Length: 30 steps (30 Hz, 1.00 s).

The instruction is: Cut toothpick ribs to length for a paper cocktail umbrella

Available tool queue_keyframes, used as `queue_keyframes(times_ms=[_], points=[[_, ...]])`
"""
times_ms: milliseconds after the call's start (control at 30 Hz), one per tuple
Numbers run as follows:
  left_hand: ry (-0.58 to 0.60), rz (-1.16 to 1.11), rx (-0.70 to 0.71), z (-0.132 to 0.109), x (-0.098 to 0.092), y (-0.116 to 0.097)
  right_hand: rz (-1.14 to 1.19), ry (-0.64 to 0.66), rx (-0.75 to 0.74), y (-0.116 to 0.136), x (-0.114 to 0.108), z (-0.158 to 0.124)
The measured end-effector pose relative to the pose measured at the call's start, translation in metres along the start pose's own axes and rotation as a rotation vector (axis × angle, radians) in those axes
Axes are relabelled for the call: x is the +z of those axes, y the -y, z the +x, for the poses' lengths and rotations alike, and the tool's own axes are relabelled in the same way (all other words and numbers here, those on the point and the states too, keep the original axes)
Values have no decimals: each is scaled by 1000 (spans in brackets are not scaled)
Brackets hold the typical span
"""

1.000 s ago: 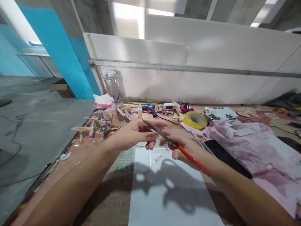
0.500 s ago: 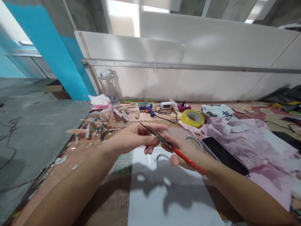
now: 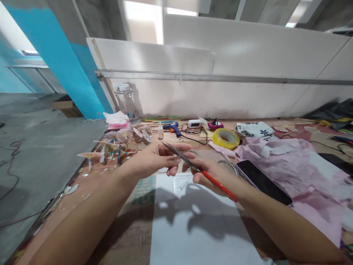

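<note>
Red-handled scissors (image 3: 217, 184) lie slantwise across my right hand (image 3: 205, 171), their blades pointing up and left and looking closed together. The fingers of my right hand are curled around them near the pivot. My left hand (image 3: 162, 158) is just left of it, thumb and fingers pinched behind the blade tips; what it holds is too small and too covered to name. Both hands are raised above a white sheet of paper (image 3: 204, 235), where their shadows fall. A small clear piece with a drawn line (image 3: 182, 183) lies at the sheet's upper edge.
Small paper umbrellas (image 3: 124, 135) stand at the left, near a clear jug (image 3: 127, 103). Behind my hands are a glue bottle (image 3: 160, 131), a blue glue gun (image 3: 173, 128) and yellow tape (image 3: 225, 138). A phone (image 3: 263, 183) and pink cloth (image 3: 292, 165) lie at the right.
My right thumb has moved up and closed in toward the scissors, and the scissors have shifted slightly. The fingers of my left hand have moved a little up and left.
</note>
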<state>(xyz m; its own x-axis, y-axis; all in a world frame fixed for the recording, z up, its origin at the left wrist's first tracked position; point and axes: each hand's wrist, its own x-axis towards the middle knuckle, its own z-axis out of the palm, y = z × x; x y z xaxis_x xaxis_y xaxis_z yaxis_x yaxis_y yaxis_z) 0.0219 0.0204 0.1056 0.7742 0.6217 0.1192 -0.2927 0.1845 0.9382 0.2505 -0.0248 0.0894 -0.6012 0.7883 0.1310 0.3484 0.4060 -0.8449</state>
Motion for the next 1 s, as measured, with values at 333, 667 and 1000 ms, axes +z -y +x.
queue_keyframes(times_ms=[333,667,1000], points=[[130,-25,23,1,5,10,88,69,-117,-2,0,-5],[114,-22,20,-1,9,8,165,57,-132,7,6,0],[-4,-35,38,0,0,1,19,-39,36,3,3,1]])
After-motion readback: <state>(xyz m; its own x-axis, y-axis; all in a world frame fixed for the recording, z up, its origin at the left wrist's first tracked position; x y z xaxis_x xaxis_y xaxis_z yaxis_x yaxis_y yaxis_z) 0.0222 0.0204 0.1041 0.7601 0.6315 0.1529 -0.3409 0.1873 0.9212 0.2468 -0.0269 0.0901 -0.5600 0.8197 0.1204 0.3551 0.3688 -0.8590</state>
